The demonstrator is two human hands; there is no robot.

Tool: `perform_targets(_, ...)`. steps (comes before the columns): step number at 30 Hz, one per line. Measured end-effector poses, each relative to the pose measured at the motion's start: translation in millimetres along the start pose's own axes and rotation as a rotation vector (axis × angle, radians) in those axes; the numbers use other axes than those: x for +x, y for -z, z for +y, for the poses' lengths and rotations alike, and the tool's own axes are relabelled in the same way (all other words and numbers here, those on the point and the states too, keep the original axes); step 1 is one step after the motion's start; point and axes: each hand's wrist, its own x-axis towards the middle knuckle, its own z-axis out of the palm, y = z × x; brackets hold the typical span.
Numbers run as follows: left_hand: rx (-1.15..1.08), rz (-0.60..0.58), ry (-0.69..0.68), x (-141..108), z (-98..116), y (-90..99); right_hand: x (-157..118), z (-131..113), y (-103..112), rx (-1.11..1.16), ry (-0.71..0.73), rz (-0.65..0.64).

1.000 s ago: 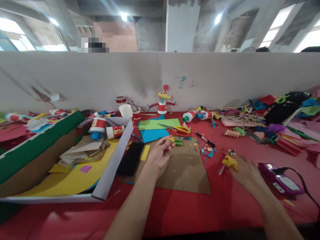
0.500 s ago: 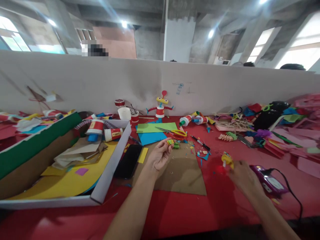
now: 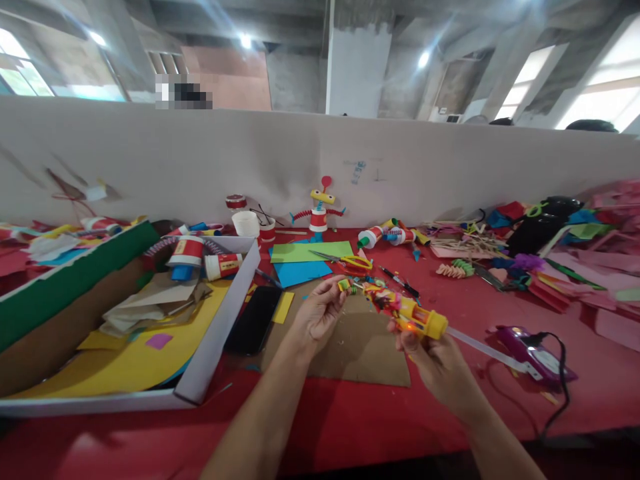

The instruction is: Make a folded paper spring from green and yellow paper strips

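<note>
My left hand point(image 3: 320, 312) pinches a small folded yellow-green paper piece point(image 3: 344, 285) above the brown cardboard point(image 3: 360, 347). My right hand point(image 3: 435, 360) is wrapped round a yellow glue gun point(image 3: 407, 313), and a clear glue stick point(image 3: 480, 347) juts out of its back end. The gun's nozzle points left, close to the paper piece; whether they touch I cannot tell. A green pleated paper strip shows partly behind the nozzle. Yellow-handled scissors point(image 3: 357, 262) rest on green paper point(image 3: 290, 252) just beyond my hands.
At the left is a white-edged box point(image 3: 220, 320) of papers and cups, with a black phone point(image 3: 255, 320) beside it. A paper-cup figure point(image 3: 319, 219) stands near the partition point(image 3: 200, 160). A purple device point(image 3: 543, 360) with a black cable lies right; craft scraps lie beyond.
My right hand has moved left and now holds the glue gun up near my left hand, its nozzle by the paper piece. My left hand has barely moved.
</note>
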Motion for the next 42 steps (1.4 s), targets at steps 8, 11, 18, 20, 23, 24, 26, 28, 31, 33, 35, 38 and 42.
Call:
perform_targets(8,-0.002,-0.032,-0.015,-1.2,-0.6,-2.2,-1.2,6.4,-11.7,-0.034,-0.020,-0.041)
perform_targets(11,0.010,-0.050,-0.011,-2.9,-0.8,-4.1,0.2,8.8,-12.0,-0.056,-0.017,-0.040)
perform_targets(18,0.086,-0.045,-0.009,-7.3,-1.1,-7.9,3.9,6.8,-15.4,-0.098,0.021,-0.039)
perform_targets(20,0.104,-0.046,-0.010,-8.9,-1.2,-9.3,3.9,9.1,-16.8,-0.116,0.037,-0.026)
perform_targets(23,0.112,-0.056,-0.022,-10.6,-1.6,-11.2,2.6,15.2,-18.1,-0.169,0.050,0.001)
perform_targets(24,0.112,-0.062,-0.028,-10.9,-1.8,-11.6,2.1,16.8,-18.2,-0.189,0.055,0.008)
perform_targets(26,0.109,-0.075,-0.040,-11.1,-2.1,-12.1,1.5,18.1,-18.0,-0.226,0.066,0.018)
perform_targets(28,0.103,-0.072,-0.052,-10.6,-2.3,-12.3,1.6,16.9,-17.6,-0.256,0.073,0.027)
perform_targets(31,0.105,-0.061,-0.054,-9.7,-2.2,-12.2,2.1,14.1,-17.1,-0.303,0.086,0.035)
perform_targets(33,0.109,-0.061,-0.053,-9.4,-1.8,-12.0,2.0,13.6,-16.7,-0.346,0.116,0.037)
perform_targets(35,0.112,-0.069,-0.052,-9.5,-1.5,-12.0,1.5,14.1,-16.2,-0.385,0.149,0.028)
perform_targets(38,0.115,-0.073,-0.048,-10.1,-1.1,-12.4,1.5,14.5,-15.0,-0.427,0.171,0.028)
perform_targets(42,0.120,-0.059,-0.058,-10.0,-1.4,-12.1,3.0,12.9,-14.1,-0.469,0.217,0.054)
